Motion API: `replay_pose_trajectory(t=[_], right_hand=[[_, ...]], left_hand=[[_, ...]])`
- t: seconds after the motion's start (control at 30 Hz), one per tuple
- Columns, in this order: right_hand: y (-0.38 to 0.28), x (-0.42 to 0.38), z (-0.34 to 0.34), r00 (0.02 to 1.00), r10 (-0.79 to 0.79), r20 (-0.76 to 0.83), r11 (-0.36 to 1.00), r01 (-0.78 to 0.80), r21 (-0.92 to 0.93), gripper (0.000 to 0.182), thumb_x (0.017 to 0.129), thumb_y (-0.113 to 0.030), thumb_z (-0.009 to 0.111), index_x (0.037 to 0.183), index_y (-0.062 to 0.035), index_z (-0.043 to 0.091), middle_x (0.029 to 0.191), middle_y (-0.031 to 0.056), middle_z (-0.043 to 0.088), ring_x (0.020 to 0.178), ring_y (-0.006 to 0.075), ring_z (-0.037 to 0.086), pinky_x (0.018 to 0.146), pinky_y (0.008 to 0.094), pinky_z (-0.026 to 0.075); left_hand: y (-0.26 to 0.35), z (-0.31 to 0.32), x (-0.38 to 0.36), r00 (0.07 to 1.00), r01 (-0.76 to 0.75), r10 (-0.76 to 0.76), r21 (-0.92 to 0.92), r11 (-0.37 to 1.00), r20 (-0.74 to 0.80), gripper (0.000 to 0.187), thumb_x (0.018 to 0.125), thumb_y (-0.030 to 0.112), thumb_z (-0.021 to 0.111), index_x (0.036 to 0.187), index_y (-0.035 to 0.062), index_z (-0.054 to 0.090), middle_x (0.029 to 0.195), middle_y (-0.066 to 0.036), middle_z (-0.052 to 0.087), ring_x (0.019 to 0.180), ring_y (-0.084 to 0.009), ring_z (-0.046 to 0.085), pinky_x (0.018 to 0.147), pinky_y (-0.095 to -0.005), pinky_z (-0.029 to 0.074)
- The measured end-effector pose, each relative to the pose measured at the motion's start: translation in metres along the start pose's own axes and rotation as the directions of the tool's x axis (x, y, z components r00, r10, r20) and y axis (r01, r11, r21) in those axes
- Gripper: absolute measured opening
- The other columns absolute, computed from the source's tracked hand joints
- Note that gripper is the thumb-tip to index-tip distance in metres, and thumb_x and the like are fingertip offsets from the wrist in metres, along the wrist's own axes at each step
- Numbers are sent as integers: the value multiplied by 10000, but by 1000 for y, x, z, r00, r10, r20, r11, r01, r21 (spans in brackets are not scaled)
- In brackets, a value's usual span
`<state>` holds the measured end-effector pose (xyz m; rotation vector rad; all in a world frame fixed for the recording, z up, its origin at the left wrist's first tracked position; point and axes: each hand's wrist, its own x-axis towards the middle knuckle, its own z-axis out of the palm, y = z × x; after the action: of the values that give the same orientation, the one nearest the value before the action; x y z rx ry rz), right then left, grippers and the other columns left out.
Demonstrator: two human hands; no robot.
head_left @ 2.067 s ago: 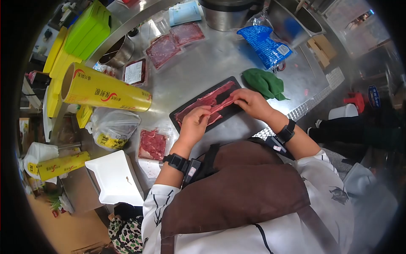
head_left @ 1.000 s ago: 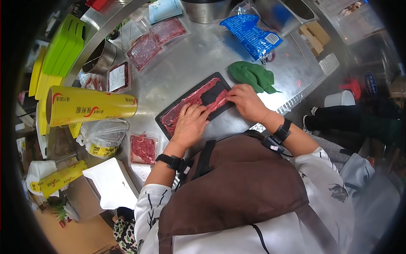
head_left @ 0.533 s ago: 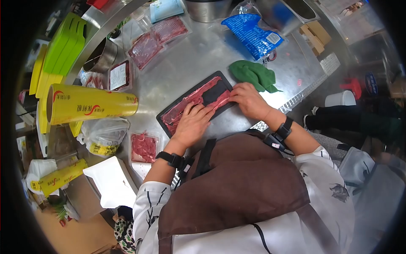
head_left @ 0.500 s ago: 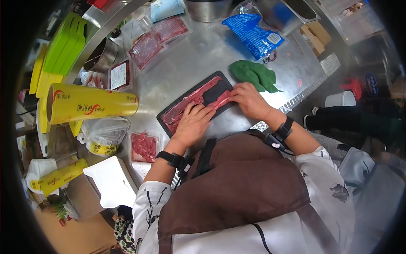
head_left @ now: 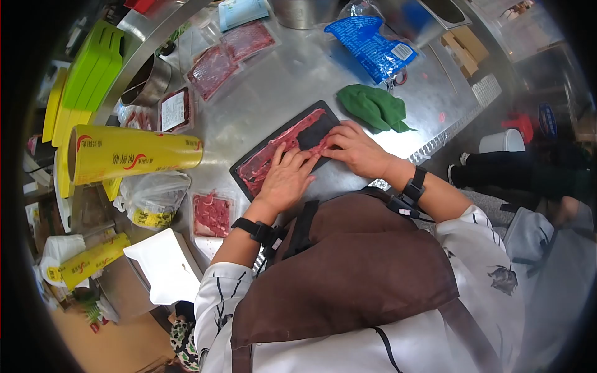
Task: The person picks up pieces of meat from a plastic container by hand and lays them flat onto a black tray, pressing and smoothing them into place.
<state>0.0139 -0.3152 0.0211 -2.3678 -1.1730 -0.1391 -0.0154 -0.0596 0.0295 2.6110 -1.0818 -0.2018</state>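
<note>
A black rectangular tray point(head_left: 321, 127) lies slantwise in front of me with thin slices of raw red meat point(head_left: 258, 165) along its far side. My left hand point(head_left: 285, 179) rests over the near side of the tray, its fingers laid out flat on the meat. Between both hands shows a short piece of meat strip point(head_left: 320, 148). My right hand point(head_left: 362, 152) pinches the right end of this strip at the tray's near right edge. Its fingertips partly cover the meat, and the part under my left palm is hidden.
A green cloth point(head_left: 373, 107) lies just beyond my right hand, with a blue printed bag point(head_left: 372, 48) behind it. On the left are a big yellow film roll point(head_left: 137, 154), packed meat point(head_left: 212, 71), a labelled meat pack point(head_left: 176, 110) and another meat tray point(head_left: 212, 214).
My right hand has moved left and inward over the tray with the strip end. The strip between the hands looks shorter and bunched. My left hand stays almost in place.
</note>
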Motion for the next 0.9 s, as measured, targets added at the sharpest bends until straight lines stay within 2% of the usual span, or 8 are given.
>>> replay_pose_trajectory(t=[0.2,0.3,0.4,0.5,0.53,0.63,0.73,0.9], right_hand=[[4,-3,3,1000,-10,30,999,9,31,368,783,-43,608,1122,-117,732,1126,70,622,1203,291,519,1125,483,326],[4,-4,2,1000,1,5,997,-2,73,382,762,-12,614,1116,-103,727,1118,76,622,1194,298,523,1105,484,347],[4,-2,4,997,58,-58,994,-52,92,361,771,-4,607,1103,-83,726,1137,78,624,1211,292,512,1119,477,335],[1,0,7,993,70,-95,991,-58,121,340,773,2,607,1085,-64,726,1137,79,625,1215,289,507,1130,476,326],[0,2,7,993,57,-103,990,-43,132,336,770,7,609,1078,-59,725,1133,80,625,1212,290,508,1131,477,326],[-6,7,10,999,15,-29,993,-12,115,329,774,3,607,1070,-73,729,1111,80,623,1206,290,509,1135,485,323],[-9,10,9,1000,1,25,992,-4,124,326,776,-1,607,1064,-86,733,1084,77,620,1194,288,513,1140,493,319],[-9,15,13,1000,-19,5,995,18,97,320,783,-16,605,1061,-99,741,1063,70,618,1177,283,519,1139,491,315]], left_hand=[[0,-1,-5,1000,-16,16,23,1000,0,529,926,265,634,1421,109,532,1329,-72,530,1317,-306,426,1208,-530,184],[-2,-3,-8,999,-38,37,-35,999,-26,486,905,223,647,1364,88,563,1315,-90,538,1298,-315,443,1204,-532,199],[-1,-10,-13,974,39,-73,-161,986,-216,416,871,166,662,1270,66,596,1251,-110,562,1233,-329,488,1165,-527,268],[-6,-6,-24,912,57,-92,-97,994,-399,420,818,116,697,1229,83,614,1166,-102,578,1163,-301,528,1097,-494,344],[-6,-9,-26,928,48,-72,-73,996,-364,422,821,132,701,1233,81,626,1122,-95,583,1118,-296,539,1053,-491,369],[-6,-1,-30,964,-16,-2,-65,998,-267,370,833,125,684,1195,63,638,1119,-107,577,1098,-320,534,1044,-490,368],[-4,3,-30,973,-4,-12,-71,997,-229,396,828,131,693,1215,68,636,1113,-103,579,1110,-315,531,1053,-483,360],[-5,6,-32,976,15,-29,-67,998,-214,431,831,141,699,1249,70,620,1152,-100,571,1147,-315,518,1072,-493,345]])
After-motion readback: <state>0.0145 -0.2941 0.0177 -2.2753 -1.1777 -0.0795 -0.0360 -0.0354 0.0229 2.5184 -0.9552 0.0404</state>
